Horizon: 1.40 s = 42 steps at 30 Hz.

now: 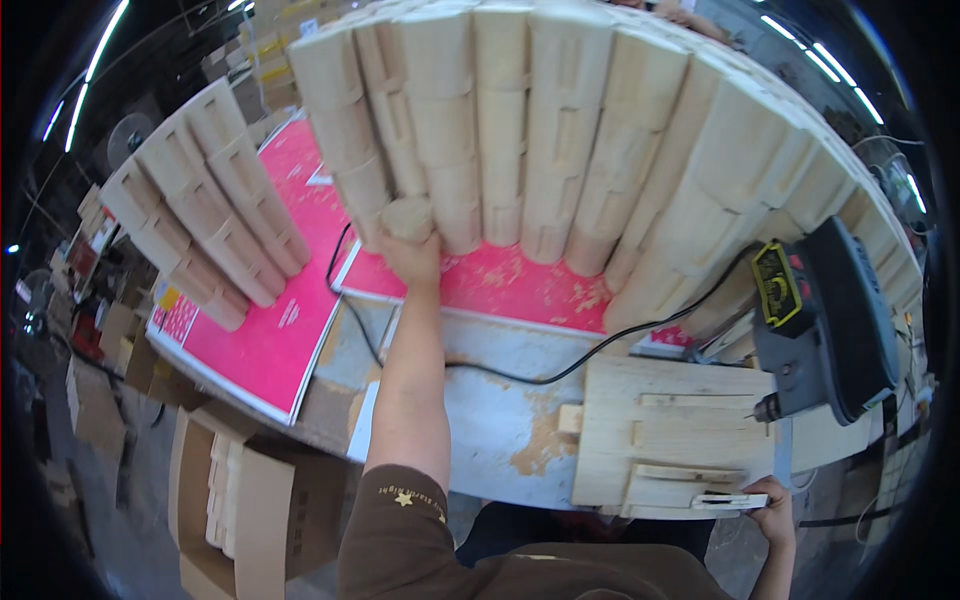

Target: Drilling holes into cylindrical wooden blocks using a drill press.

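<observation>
slotted wood piece (735, 502) lies left of my right hand (776, 512)

i pinch its right end; its long axis runs crosswise. my left hand (412, 258) is farther forward, at a round pale block (407, 216); i cannot tell whether it grips.

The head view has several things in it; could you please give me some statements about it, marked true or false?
1. The left hand is by the wooden stacks. True.
2. The right hand is inside the box. False: it is at the end of a slotted piece.
3. The drill stands at the picture's left. False: it is at the right.
4. The box holds wooden pieces. True.
5. The cable crossing the bench is white. False: it is black.
</observation>
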### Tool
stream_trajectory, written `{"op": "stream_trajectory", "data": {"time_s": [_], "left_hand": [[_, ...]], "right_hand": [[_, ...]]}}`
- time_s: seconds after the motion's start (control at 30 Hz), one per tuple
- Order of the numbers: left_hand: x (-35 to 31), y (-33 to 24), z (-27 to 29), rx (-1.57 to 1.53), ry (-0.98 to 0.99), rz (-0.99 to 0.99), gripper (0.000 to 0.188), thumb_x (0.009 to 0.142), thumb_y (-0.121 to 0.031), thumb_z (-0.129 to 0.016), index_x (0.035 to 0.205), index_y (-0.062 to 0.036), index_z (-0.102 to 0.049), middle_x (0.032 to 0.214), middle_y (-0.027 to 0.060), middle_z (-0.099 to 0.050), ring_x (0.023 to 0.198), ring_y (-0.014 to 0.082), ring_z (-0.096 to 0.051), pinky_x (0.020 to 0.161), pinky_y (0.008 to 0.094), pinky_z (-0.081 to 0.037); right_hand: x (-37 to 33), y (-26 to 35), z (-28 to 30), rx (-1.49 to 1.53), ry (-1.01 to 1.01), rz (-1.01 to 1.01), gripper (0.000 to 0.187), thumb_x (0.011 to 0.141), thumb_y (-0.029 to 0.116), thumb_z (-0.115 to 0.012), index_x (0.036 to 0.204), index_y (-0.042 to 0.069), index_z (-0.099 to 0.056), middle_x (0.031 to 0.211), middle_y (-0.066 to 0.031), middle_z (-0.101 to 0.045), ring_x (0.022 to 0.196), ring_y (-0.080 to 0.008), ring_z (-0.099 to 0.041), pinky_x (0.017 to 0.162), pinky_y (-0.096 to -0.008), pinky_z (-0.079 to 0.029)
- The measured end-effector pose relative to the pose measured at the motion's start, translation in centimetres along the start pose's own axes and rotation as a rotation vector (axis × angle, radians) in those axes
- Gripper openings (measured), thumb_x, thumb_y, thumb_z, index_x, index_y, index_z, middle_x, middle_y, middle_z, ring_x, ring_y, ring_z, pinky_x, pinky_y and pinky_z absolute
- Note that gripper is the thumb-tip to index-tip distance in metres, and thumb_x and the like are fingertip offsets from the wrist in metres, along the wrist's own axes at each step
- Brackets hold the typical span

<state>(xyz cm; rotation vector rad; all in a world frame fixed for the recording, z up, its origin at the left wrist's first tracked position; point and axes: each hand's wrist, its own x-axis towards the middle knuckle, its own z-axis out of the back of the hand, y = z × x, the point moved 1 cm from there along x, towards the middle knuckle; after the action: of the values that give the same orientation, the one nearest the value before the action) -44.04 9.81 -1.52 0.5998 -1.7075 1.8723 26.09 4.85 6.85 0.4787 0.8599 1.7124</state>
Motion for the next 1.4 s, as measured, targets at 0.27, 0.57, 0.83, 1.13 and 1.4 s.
{"op": "stream_trajectory", "data": {"time_s": [0.27, 0.57, 0.83, 1.13, 1.4], "left_hand": [[-3.1, 1.6, 2.9, -0.385, 0.011, 0.205, 0.065, 0.067, -0.009, -0.076, 0.120, 0.0027, -0.042, 0.109, 0.0157, -0.056, 0.103, 0.0237, -0.056, 0.089, 0.0320, -0.045], [-10.7, -15.4, 15.8, -0.642, 0.429, 0.493, 0.040, 0.083, -0.007, -0.065, 0.120, 0.0021, -0.052, 0.110, 0.0103, -0.061, 0.096, 0.0136, -0.060, 0.081, 0.0268, -0.049], [-18.1, -29.5, 15.2, -0.430, 1.373, 0.469, 0.039, 0.079, -0.015, -0.070, 0.113, 0.0014, -0.060, 0.103, 0.0095, -0.065, 0.092, 0.0104, -0.058, 0.079, 0.0261, -0.048], [-23.3, -31.0, 9.4, -0.350, 1.599, 0.494, 0.046, 0.075, -0.016, -0.076, 0.113, 0.0051, -0.060, 0.098, 0.0118, -0.066, 0.087, 0.0106, -0.060, 0.077, 0.0233, -0.048], [-23.2, -32.3, 7.8, -0.266, 1.813, 0.500, 0.046, 0.073, -0.018, -0.077, 0.112, 0.0027, -0.062, 0.099, 0.0110, -0.067, 0.088, 0.0127, -0.062, 0.082, 0.0233, -0.045]], "right_hand": [[0.0, 1.0, -0.2, 0.017, 0.016, 0.112, 0.033, 0.049, -0.005, -0.078, 0.080, 0.006, -0.070, 0.076, -0.0044, -0.060, 0.073, -0.0177, -0.059, 0.067, -0.0276, -0.047], [-0.1, 0.0, 1.1, 0.002, 0.111, 0.263, 0.030, 0.053, -0.007, -0.071, 0.081, 0.004, -0.068, 0.079, -0.0087, -0.064, 0.080, -0.0237, -0.062, 0.071, -0.0308, -0.049], [3.4, -1.7, 2.1, 0.016, 0.172, 0.329, 0.036, 0.064, 0.005, -0.072, 0.099, 0.001, -0.063, 0.095, -0.0116, -0.062, 0.092, -0.0254, -0.059, 0.082, -0.0326, -0.045], [8.1, -1.9, 2.7, 0.206, 0.267, 0.394, 0.028, 0.076, 0.007, -0.070, 0.101, 0.000, -0.062, 0.095, -0.0057, -0.061, 0.090, -0.0156, -0.055, 0.082, -0.0273, -0.043], [8.8, -2.9, 3.3, 0.277, 0.349, 0.327, 0.023, 0.077, 0.004, -0.068, 0.099, 0.002, -0.061, 0.093, -0.0006, -0.059, 0.090, -0.0099, -0.053, 0.085, -0.0241, -0.041]]}}
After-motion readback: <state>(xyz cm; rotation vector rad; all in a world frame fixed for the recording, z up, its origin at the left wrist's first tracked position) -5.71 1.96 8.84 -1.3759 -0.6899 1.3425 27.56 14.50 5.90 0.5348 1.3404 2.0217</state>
